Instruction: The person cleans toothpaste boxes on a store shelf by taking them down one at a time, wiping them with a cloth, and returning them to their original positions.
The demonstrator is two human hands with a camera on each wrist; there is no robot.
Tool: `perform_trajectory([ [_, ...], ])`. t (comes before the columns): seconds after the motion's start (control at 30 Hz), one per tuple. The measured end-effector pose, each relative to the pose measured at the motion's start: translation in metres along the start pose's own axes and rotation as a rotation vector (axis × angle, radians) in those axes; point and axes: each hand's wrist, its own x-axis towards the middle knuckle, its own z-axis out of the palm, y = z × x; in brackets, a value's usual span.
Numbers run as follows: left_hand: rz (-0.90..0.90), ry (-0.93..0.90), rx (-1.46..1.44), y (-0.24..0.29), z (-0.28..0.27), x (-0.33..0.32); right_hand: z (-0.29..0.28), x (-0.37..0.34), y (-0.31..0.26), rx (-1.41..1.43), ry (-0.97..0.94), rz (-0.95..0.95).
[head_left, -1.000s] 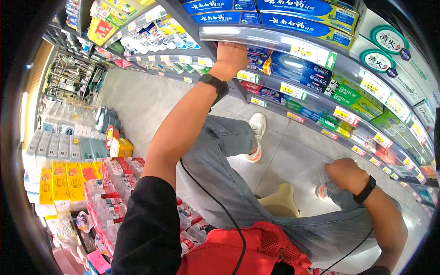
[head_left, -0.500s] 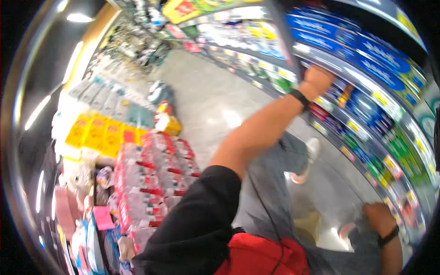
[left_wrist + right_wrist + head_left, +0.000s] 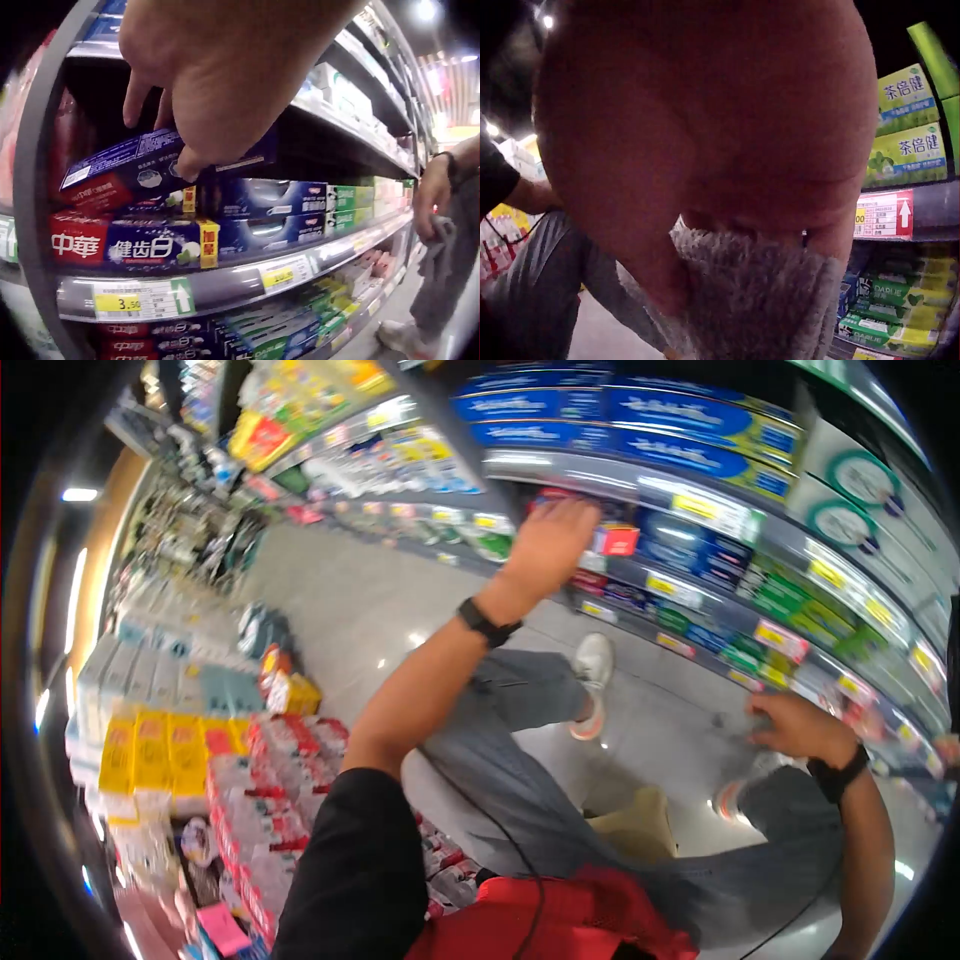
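My left hand point(image 3: 553, 545) reaches into a shelf under the blue toothpaste boxes. In the left wrist view its thumb and fingers pinch a dark blue and red toothpaste box point(image 3: 124, 171), which is tilted over a similar toothpaste box point(image 3: 135, 241) lying flat at the shelf front. Part of the held box is hidden behind the hand. Low by the right knee, my right hand point(image 3: 800, 725) grips a fluffy grey cloth point(image 3: 754, 300), which hangs down from the fingers.
A price rail point(image 3: 142, 298) runs along the shelf front. Green toothpaste boxes point(image 3: 780, 595) stand farther right. Behind me on the left are red-wrapped bottle packs point(image 3: 250, 800) and yellow packs point(image 3: 150, 750). A cream stool point(image 3: 640, 825) stands between the legs.
The left hand has come partly out from under the upper shelf, and a tilted toothpaste box now shows at its fingers. The head view swung left and back. The right hand has shifted slightly.
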Motion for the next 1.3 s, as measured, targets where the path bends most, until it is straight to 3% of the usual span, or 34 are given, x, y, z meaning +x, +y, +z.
perform_trajectory([
  [0.1, 0.049, -0.007, -0.122, 0.021, -0.025, 0.0, -0.015, 0.002, -0.023, 0.144, 0.01, 0.055],
  [0.17, 0.067, -0.149, -0.238, 0.035, -0.041, 0.003, -0.024, 0.0, -0.037, 0.259, -0.022, 0.076],
  [0.2, 0.077, -0.134, -0.251, 0.041, -0.048, 0.004, -0.028, -0.002, -0.043, 0.251, -0.012, 0.094],
  [0.27, -0.073, -0.294, -0.443, 0.056, -0.063, 0.011, -0.037, -0.009, -0.051, 0.763, 0.097, 0.079],
  [0.3, -0.195, -0.405, -0.637, 0.066, -0.08, 0.021, -0.034, -0.017, -0.038, 0.793, 0.222, 0.044],
  [0.33, -0.183, -0.38, -0.656, 0.072, -0.08, 0.023, -0.034, -0.018, -0.051, 0.768, 0.236, 0.062],
  [0.4, -0.189, -0.254, -1.116, 0.084, -0.082, 0.029, -0.032, -0.012, -0.085, 1.651, 0.666, -0.056],
  [0.43, -0.216, -0.329, -1.139, 0.087, -0.086, 0.034, -0.031, -0.007, -0.087, 1.617, 0.691, -0.055],
  [0.5, -0.21, -0.301, -1.173, 0.096, -0.081, 0.044, -0.027, 0.003, -0.083, 1.874, 0.662, -0.227],
  [0.6, -0.189, -0.246, -1.154, 0.106, -0.075, 0.056, -0.018, 0.017, -0.111, 1.968, 0.695, -0.126],
  [0.67, -0.163, -0.188, -1.183, 0.112, -0.073, 0.065, 0.012, 0.039, -0.098, 1.983, 0.689, -0.145],
  [0.8, -0.212, -0.189, -1.218, 0.122, -0.06, 0.064, 0.03, 0.016, -0.111, 2.035, 0.644, -0.072],
  [0.87, -0.269, -0.193, -1.281, 0.13, -0.05, 0.058, 0.029, -0.014, -0.116, 2.091, 0.821, -0.288],
  [0.93, -0.271, -0.244, -1.305, 0.137, -0.039, 0.052, 0.027, -0.014, -0.09, 2.145, 0.55, -0.779],
  [0.97, -0.314, -0.293, -1.354, 0.14, -0.037, 0.047, 0.032, -0.024, -0.085, 2.168, 0.815, -0.505],
  [1.07, -0.359, -0.363, -1.436, 0.144, -0.033, 0.04, 0.058, -0.016, -0.054, 1.922, 0.84, -0.354],
  [1.27, -0.408, -0.447, -1.448, 0.148, -0.017, 0.034, 0.104, 0.022, -0.028, 1.796, 0.991, 0.014],
  [1.3, -0.401, -0.467, -1.419, 0.149, -0.017, 0.035, 0.103, 0.033, -0.034, 1.774, 1.24, 0.129],
])
